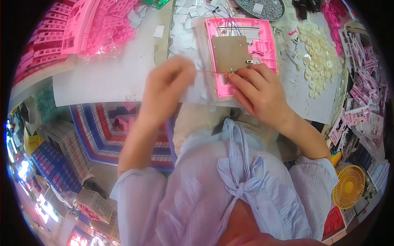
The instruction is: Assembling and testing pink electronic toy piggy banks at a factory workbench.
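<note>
Right hand (259,88) at the board's near edge, left hand (170,80) off to the side

The brown board (230,53) sits over the middle of an open pink casing (224,91), which lies close to the front edge of the bench (102,86), right of that edge's middle. The casing's long axis runs from the front edge toward the back of the bench, leaning only slightly. The relation that counts is sideways: the board's near edge is right at the right hand's fingertips, while from the left hand the board lies to the right, across a gap beyond the casing's left side. The right hand is clearly the nearer.

The right fingers are bent close together at that edge, near a small black-and-silver part (249,61); whether they pinch anything is too small to tell. The left hand is blurred, fingers curled inward, and I cannot tell whether they are closed on something. A thin pinkish strand (208,72) shows between it and the board (a wire, perhaps, though its ends are unclear), lying across the casing's long axis.

Loose wires (230,20) stand at the casing's far end. Cream discs (316,67) lie toward the bench's right edge; white paper squares (179,37) lie left of the casing.
</note>
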Available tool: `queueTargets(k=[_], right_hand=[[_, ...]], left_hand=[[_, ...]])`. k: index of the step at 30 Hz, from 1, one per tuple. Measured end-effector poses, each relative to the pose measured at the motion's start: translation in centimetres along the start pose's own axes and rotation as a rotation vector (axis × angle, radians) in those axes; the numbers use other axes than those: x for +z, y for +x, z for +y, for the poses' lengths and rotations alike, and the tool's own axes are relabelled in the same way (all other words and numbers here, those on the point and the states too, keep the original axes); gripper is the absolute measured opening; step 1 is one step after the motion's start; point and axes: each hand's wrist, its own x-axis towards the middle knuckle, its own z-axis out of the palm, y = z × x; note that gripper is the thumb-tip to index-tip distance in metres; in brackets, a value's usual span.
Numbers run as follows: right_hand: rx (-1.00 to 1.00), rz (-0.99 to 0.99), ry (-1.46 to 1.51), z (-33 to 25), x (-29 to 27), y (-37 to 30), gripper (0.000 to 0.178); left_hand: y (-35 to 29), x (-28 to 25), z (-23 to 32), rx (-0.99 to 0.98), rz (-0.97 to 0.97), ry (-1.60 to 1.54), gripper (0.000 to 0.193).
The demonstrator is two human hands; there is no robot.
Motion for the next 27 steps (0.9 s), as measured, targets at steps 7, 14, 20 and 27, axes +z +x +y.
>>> queueTargets(k=[7, 14, 20, 27], right_hand=[[0.056, -0.216, -0.054, -1.3, -1.6, 0.7, 0.048], [0.023, -0.205, 0.198, 1.3, -1.9, -0.4, 0.044], [0.123, -0.130, 0.048, -1.1, -1.3, -0.5, 0.041], [0.176, -0.100, -0.153, 1.2, -6.0, -4.4, 0.037]], left_hand=[[4.4, 3.0, 2.2, -0.001, -0.142, -0.145, 0.025], [3.1, 4.0, 1.0, 0.110, -0.093, -0.203, 0.014], [0.7, 5.5, 1.3, 0.268, 0.015, 0.064, 0.023], [0.4, 6.9, 1.6, 0.369, -0.135, 0.344, 0.025]])
